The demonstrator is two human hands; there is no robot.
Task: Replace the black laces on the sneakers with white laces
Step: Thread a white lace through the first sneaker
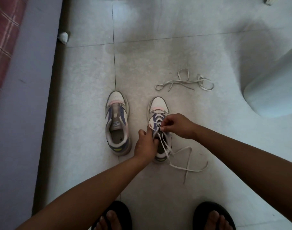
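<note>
Two sneakers stand side by side on the tiled floor (175, 47), toes pointing away from me. The left sneaker (117, 125) has no lace; its tongue and eyelets are bare and its opening is exposed. The right sneaker (159, 130) carries a white lace (178, 161) threaded in crosses through its lower eyelets.

My left hand (146, 144) grips the inner edge of the right sneaker at the collar, fingers curled over the rim of the opening and thumb up against the side. My right hand (176, 125) hovers over the upper eyelets, thumb and forefinger closed in a narrow pinch on the white lace just above the tongue. The free ends of this lace run back over the heel and trail in loose loops on the floor to the right of the sneaker.

A second white lace (185, 81) lies in a loose tangle on the floor beyond the right sneaker, well apart from both sneakers.

My feet, in black sandals (213, 213), show at the bottom edge. A bed edge with a checked red cover (2, 39) runs along the left side.
</note>
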